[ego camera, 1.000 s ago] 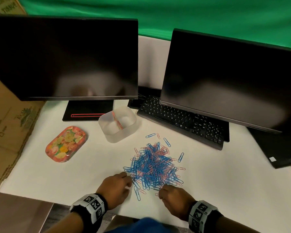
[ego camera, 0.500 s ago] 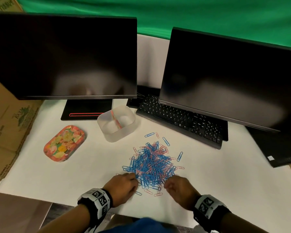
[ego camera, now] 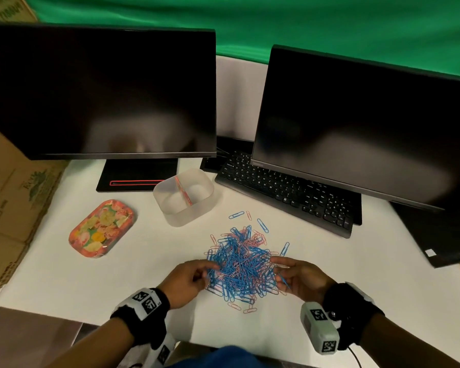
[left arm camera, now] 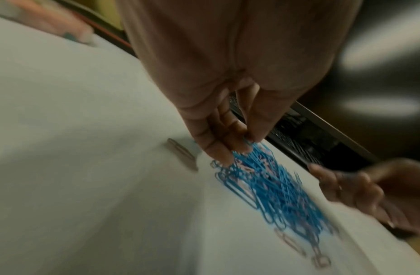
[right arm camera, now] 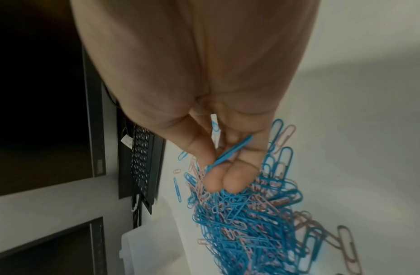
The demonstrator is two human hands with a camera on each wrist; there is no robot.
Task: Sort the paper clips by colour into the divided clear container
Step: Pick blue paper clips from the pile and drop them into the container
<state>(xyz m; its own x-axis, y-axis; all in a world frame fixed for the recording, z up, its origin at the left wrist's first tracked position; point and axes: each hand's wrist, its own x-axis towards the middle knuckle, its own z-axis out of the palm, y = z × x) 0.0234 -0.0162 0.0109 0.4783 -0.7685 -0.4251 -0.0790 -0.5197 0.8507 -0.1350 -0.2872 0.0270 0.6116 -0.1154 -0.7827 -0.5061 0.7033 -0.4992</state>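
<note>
**Clearly, our sorting had only just begun**

We had both hands at the near edge of the pile of paper clips [ego camera: 241, 264]. Our right hand [ego camera: 302, 278] pinched one blue clip [right arm camera: 230, 151] between the thumb and the first fingers, held up a little above the heap. We think we held it that way so it would come free of the tangle alone. Our left hand [ego camera: 187, 280] had its fingertips [left arm camera: 222, 148] bunched together on the blue clips at its side of the pile. We could not tell if it really had one, because that picture was blurry.

The pile lay between our two hands and spread away from them. It was a mix of blue and pink clips. A few loose ones lay just past it.

Beyond the pile, and a bit toward the left hand, stood the clear container [ego camera: 183, 201] with a pink divider [ego camera: 182, 189] down its middle. Both sides looked empty, so we think nearly all the work was left.

Nothing stood between our hands and the container. A keyboard [ego camera: 287, 192] lay farther out on the right-hand side, with two dark monitors [ego camera: 356, 123] behind. A flowery tin [ego camera: 101, 228] sat off beyond the left hand, well apart.
</note>
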